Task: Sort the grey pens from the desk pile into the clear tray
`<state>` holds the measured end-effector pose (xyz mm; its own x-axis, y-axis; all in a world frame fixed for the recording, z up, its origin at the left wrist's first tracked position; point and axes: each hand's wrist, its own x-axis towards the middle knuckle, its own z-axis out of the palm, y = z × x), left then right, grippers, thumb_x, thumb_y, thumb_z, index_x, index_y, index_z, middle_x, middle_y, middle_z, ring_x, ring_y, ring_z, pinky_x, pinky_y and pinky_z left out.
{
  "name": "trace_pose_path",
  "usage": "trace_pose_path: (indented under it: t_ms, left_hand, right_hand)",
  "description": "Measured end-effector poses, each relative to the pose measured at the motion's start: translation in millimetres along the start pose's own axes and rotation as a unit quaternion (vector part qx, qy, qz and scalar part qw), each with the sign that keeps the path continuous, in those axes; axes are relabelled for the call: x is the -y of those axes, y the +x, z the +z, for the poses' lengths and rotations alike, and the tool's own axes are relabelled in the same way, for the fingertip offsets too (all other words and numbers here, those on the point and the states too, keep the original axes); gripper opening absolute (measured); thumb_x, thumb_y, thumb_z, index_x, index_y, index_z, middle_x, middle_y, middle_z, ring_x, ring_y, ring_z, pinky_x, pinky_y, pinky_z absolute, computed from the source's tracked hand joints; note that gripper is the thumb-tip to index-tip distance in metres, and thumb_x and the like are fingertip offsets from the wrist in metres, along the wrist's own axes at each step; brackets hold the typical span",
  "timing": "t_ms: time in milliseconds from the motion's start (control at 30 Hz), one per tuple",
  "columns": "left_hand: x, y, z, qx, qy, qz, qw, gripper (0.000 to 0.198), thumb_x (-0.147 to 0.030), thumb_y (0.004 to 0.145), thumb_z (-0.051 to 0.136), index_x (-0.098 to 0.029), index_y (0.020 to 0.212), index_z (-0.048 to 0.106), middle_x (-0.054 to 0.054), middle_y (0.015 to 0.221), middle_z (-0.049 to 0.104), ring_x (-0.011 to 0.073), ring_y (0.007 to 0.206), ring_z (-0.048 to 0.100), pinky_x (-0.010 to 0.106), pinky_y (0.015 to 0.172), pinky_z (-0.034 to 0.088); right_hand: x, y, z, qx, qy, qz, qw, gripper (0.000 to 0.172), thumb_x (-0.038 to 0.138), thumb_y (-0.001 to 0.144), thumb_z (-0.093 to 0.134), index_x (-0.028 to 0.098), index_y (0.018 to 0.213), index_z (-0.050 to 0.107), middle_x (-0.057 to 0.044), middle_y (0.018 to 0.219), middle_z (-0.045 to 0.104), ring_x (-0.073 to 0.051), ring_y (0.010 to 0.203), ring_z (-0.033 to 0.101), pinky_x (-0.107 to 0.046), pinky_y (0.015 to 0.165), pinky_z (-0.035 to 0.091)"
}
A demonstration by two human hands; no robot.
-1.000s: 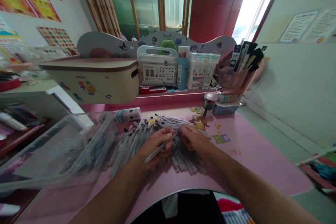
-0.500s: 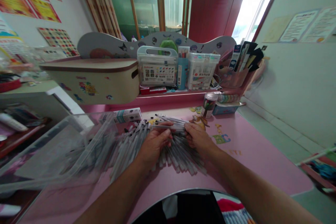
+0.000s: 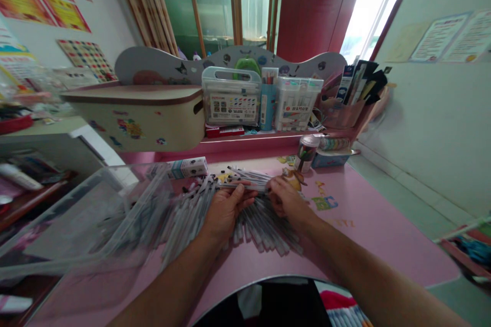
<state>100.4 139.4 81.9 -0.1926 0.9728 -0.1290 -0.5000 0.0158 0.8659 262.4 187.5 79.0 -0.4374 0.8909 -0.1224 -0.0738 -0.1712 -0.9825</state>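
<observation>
Above a spread of slim pale pens [image 3: 264,222] on the pink desk [image 3: 330,250], my left hand [image 3: 222,209] is closed on one pen [image 3: 249,186], thumb on top. That pen lies roughly level, and its right end reaches the fingers of my right hand [image 3: 286,199]. My right hand is closed around that end, its fingertips partly hidden. More pens [image 3: 187,219] lie in a second bunch left of my left hand, many with dark tips. Farther left stands a clear plastic bin [image 3: 111,245] with several pens inside.
A small white-and-teal carton [image 3: 187,167] lies behind the pens. At the back right stand a clear jar [image 3: 307,153] and a blue box [image 3: 330,159]. On the raised shelf are a lidded cream bin [image 3: 153,127], marker cases [image 3: 230,99] and a pink pen holder [image 3: 341,112].
My left thumb and fingers have shifted slightly along the pen, and my right fingers have curled a little more. The bunches on the desk look the same.
</observation>
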Motion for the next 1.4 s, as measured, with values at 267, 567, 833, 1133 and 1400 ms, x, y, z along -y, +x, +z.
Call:
trace_pose_path:
  t_ms: [267, 567, 833, 1133, 1400]
  left_hand:
    - [-1, 0, 0.4, -0.004, 0.000, 0.010, 1.000, 0.026, -0.034, 0.074, 0.076, -0.015, 0.089, 0.069, 0.005, 0.084, 0.074, 0.0158, 0.076, 0.072, 0.023, 0.065, 0.057]
    - [0, -1, -1.3, -0.001, 0.003, 0.014, 1.000, 0.027, -0.035, 0.075, 0.076, -0.014, 0.090, 0.069, 0.006, 0.082, 0.075, 0.0161, 0.076, 0.072, 0.024, 0.066, 0.057]
    - [0, 0, -0.9, -0.003, -0.002, 0.018, 1.000, 0.029, -0.037, 0.074, 0.076, -0.014, 0.090, 0.068, 0.006, 0.082, 0.075, 0.0162, 0.075, 0.072, 0.024, 0.064, 0.057]
    - [0, 0, -1.3, -0.011, -0.009, 0.025, 1.000, 0.027, -0.036, 0.074, 0.076, -0.014, 0.088, 0.068, 0.006, 0.081, 0.075, 0.0164, 0.074, 0.072, 0.023, 0.064, 0.056]
    - [-1, -2, -0.7, -0.012, -0.001, 0.031, 0.999, 0.028, -0.037, 0.075, 0.076, -0.014, 0.089, 0.068, 0.007, 0.085, 0.075, 0.0169, 0.075, 0.072, 0.025, 0.065, 0.057]
  right_hand:
    - [5, -3, 2, 0.043, 0.013, 0.008, 0.999, 0.027, 0.041, 0.077, 0.063, 0.023, 0.081, 0.043, 0.011, 0.053, 0.031, -0.006, 0.040, 0.020, -0.017, 0.035, 0.014]
    - [0, -2, 2, 0.040, -0.012, 0.022, 0.999, 0.036, 0.053, 0.085, 0.052, 0.020, 0.072, 0.045, 0.009, 0.051, 0.034, -0.005, 0.038, 0.024, -0.017, 0.033, 0.019]
    - [5, -5, 3, 0.049, 0.041, 0.021, 0.998, 0.024, 0.044, 0.082, 0.057, 0.023, 0.088, 0.047, 0.012, 0.050, 0.032, -0.006, 0.037, 0.021, -0.016, 0.031, 0.019]
    - [1, -4, 2, 0.072, 0.033, 0.022, 0.997, 0.024, 0.039, 0.079, 0.062, 0.024, 0.084, 0.044, 0.011, 0.052, 0.036, -0.006, 0.035, 0.026, -0.015, 0.030, 0.021]
    - [-1, -2, 1, 0.071, -0.007, 0.008, 0.997, 0.036, 0.053, 0.086, 0.053, 0.020, 0.074, 0.048, 0.009, 0.050, 0.037, -0.005, 0.036, 0.026, -0.017, 0.031, 0.021]
